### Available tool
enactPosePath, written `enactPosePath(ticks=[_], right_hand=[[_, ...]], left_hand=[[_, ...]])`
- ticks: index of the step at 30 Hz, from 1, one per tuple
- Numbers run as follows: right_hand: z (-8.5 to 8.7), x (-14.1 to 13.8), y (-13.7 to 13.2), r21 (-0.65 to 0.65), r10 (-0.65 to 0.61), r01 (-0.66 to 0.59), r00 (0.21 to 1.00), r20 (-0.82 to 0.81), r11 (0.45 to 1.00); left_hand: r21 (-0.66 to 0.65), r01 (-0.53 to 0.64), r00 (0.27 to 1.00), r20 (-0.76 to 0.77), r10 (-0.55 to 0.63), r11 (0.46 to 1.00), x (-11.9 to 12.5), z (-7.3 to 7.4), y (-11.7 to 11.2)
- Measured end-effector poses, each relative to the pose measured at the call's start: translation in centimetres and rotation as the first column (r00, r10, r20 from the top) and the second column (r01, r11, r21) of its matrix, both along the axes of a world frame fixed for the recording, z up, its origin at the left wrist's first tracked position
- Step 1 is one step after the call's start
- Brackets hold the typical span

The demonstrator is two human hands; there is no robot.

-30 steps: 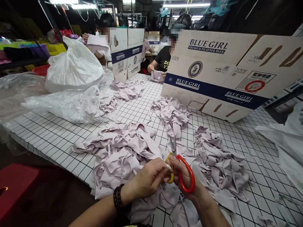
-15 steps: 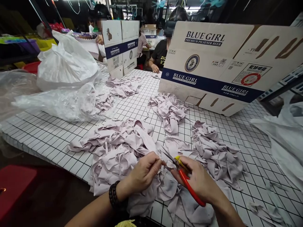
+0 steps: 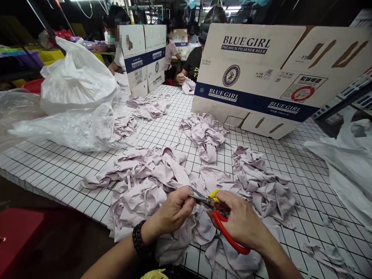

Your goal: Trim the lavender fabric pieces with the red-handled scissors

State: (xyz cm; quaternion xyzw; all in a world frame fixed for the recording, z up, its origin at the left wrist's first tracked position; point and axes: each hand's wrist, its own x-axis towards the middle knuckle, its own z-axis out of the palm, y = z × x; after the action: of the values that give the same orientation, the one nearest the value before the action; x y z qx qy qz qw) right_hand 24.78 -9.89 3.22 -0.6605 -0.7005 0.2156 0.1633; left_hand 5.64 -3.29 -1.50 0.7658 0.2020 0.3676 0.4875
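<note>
Scissors (image 3: 207,200), one pair, above loose cloth pieces (image 3: 145,170): gripped in right hand (image 3: 241,219), blades (image 3: 200,197) touching or nearly touching left hand (image 3: 176,207), pinched narrow, contents too small to tell. Possible mishap: nick to left hand, from blades slipping at such close range. Below, white tabletop (image 3: 62,166) with black grid; around, cardboard boxes (image 3: 247,58), plastic bags (image 3: 78,79), people (image 3: 192,64) in dim light

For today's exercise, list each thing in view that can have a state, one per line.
Left hand: fingers pinched, anything held too small to tell
Right hand: gripping the scissors
Scissors: held, blades toward the left hand
Nearest fabric heap: crumpled
Bracelet: on the left wrist
Large carton: standing
Small carton: standing
Left white bag: bulging
Right white bag: crumpled
</note>
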Motion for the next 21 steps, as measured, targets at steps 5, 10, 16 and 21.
enactPosePath(ticks=[5, 10, 16, 21], right_hand=[[-0.1, -0.1, 0.3, -0.007, 0.002, -0.002, 1.000, -0.001, 1.000], [-0.3, -0.4, 0.3, 0.011, -0.012, 0.012, 1.000, 0.012, 1.000], [-1.0, -0.6, 0.1, 0.058, -0.050, 0.045, 0.996, 0.077, 0.997], [-1.4, -0.6, 0.2, 0.085, -0.055, 0.050, 0.996, 0.066, 0.995]], left_hand=[[-0.043, 0.000, 1.000, 0.016, 0.000, 0.999, 0.0, 0.2, 0.0], [-0.079, -0.020, 1.000, -0.002, 0.020, 0.997, -0.1, 0.2, 0.0], [-0.095, -0.008, 1.000, 0.025, 0.010, 0.995, 0.0, 0.0, 0.1], [-0.063, -0.001, 1.000, 0.025, 0.002, 0.998, -0.1, 0.1, 0.2]])
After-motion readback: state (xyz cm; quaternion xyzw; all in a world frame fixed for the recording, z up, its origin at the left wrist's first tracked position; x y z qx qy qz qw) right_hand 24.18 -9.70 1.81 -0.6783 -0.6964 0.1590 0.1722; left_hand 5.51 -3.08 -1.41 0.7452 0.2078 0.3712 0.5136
